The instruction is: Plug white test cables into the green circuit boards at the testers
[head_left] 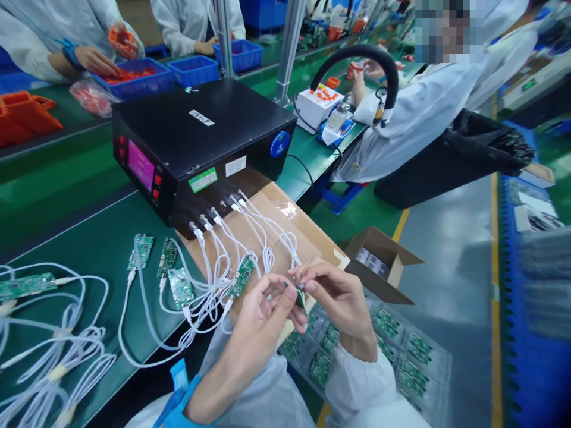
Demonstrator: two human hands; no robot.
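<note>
My left hand (271,309) grips a small green circuit board (300,299) between thumb and fingers, the board tilted nearly edge-on. At the board's upper end my right hand (336,291) pinches something small, largely hidden by the fingertips; a white cable (292,252) runs to this spot. Left of my hands, another circuit board (242,275) lies on the brown cardboard sheet (307,229) with a white plug in it. Further boards (181,288) wired to white cables rest on the green table. Several cables lead up to sockets on a black test box (200,131) with a pink screen.
Coiled white cables (62,356) spread over the table's left side. Below right are clear trays of circuit boards (414,374) and an open cardboard box (383,261). Co-workers in white coats sit across the line and at right, near blue bins (194,71) and a black bin (428,166).
</note>
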